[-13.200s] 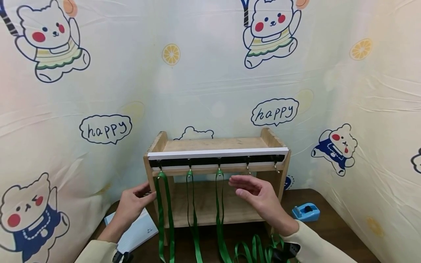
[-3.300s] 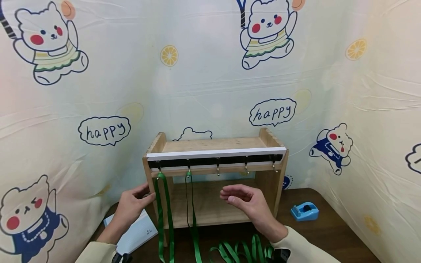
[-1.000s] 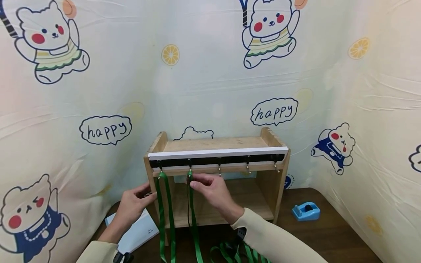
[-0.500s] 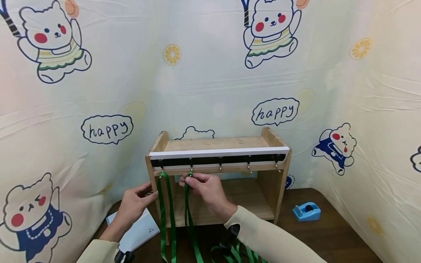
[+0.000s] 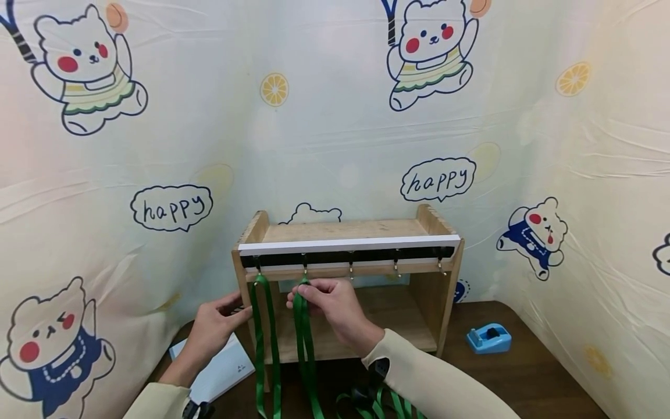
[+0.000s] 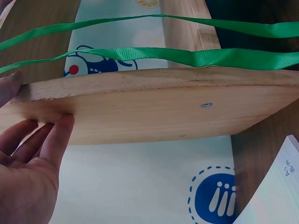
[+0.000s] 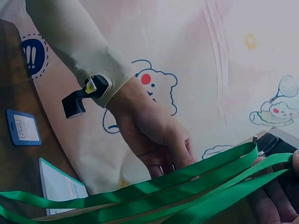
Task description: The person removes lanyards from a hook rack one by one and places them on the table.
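Green ribbon [image 5: 305,343] pinched in your right hand [image 5: 339,305] could snag the hook [image 5: 305,262] if tugged; your left hand [image 5: 211,326] grips the rack [image 5: 447,291].

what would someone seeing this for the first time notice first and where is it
Probably the backdrop, whose red-cheeked cartoon bears surround the scene in the head view. Next come the bright green ribbons at the two leftmost hooks of the wooden shelf, one pinched by the right hand. A blue tape dispenser also pops, right of the shelf.
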{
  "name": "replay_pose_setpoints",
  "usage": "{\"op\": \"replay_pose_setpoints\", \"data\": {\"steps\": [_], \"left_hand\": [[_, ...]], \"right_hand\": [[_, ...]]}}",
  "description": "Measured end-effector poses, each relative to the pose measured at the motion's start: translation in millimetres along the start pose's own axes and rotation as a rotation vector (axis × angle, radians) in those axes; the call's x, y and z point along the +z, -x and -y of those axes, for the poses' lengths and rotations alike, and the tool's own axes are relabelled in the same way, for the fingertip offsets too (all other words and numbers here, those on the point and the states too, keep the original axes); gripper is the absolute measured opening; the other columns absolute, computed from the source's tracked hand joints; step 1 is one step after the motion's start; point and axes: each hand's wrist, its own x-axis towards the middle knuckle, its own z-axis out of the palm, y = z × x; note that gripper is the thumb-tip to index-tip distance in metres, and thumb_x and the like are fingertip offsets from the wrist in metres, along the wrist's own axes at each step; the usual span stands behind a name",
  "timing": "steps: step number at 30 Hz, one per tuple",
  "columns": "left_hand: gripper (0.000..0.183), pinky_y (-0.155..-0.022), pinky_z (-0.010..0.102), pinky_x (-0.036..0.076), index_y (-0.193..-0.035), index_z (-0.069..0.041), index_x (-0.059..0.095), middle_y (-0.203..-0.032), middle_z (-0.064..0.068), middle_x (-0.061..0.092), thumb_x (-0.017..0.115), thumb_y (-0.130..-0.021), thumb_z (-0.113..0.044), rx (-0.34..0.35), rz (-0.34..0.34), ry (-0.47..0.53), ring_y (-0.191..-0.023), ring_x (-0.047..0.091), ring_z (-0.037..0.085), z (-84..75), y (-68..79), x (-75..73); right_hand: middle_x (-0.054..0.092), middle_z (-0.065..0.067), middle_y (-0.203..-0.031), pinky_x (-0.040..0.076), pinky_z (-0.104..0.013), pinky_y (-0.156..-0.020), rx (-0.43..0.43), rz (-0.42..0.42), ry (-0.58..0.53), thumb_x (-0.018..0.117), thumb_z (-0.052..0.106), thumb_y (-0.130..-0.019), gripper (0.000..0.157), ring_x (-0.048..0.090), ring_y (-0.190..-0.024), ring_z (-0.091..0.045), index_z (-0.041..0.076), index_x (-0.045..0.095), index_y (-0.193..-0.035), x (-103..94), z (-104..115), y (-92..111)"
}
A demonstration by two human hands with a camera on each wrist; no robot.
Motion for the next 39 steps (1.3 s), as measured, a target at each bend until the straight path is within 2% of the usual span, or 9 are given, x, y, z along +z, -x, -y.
{"op": "replay_pose_setpoints", "data": {"steps": [13, 24, 32, 39], "left_hand": [[0.061, -0.086, 0.030, 0.060, -0.148, -0.010, 0.052, -0.134, 0.017, 0.067, 0.070, -0.096, -0.034, 0.000, 0.001, 0.009, -0.116, 0.062, 0.028, 2.8, 1.6, -0.3], [0.062, -0.085, 0.028, 0.059, -0.148, -0.010, 0.052, -0.135, 0.017, 0.066, 0.070, -0.095, -0.036, -0.007, -0.005, -0.010, -0.115, 0.063, 0.026, 4.2, 2.4, -1.5], [0.062, -0.088, 0.033, 0.060, -0.148, -0.010, 0.052, -0.136, 0.018, 0.066, 0.070, -0.095, -0.036, -0.005, -0.001, -0.011, -0.118, 0.062, 0.029, 3.1, 1.7, -1.3], [0.062, -0.091, 0.037, 0.060, -0.149, -0.010, 0.051, -0.137, 0.019, 0.065, 0.069, -0.096, -0.036, 0.008, 0.011, -0.008, -0.118, 0.062, 0.029, 0.6, 1.2, -1.4]], "right_hand": [[0.078, -0.014, -0.107, 0.059, -0.040, -0.093, 0.013, 0.056, -0.022, 0.071, 0.023, -0.096, 0.036, 0.077, -0.098, -0.020, -0.008, 0.071, -0.114, -5.0, -8, 18], [0.080, -0.007, -0.100, 0.061, -0.038, -0.088, 0.067, 0.055, -0.030, 0.071, 0.025, -0.095, 0.036, 0.077, -0.093, -0.015, -0.008, 0.072, -0.110, -14.6, -25, 41], [0.080, -0.004, -0.097, 0.062, -0.036, -0.085, 0.099, 0.051, -0.083, 0.071, 0.022, -0.095, 0.035, 0.077, -0.091, -0.016, -0.009, 0.071, -0.109, -24.2, -39, 58], [0.080, -0.005, -0.098, 0.062, -0.032, -0.082, 0.155, 0.074, -0.109, 0.070, 0.022, -0.095, 0.033, 0.077, -0.091, -0.015, -0.008, 0.071, -0.110, -25.2, -60, 76]]}}
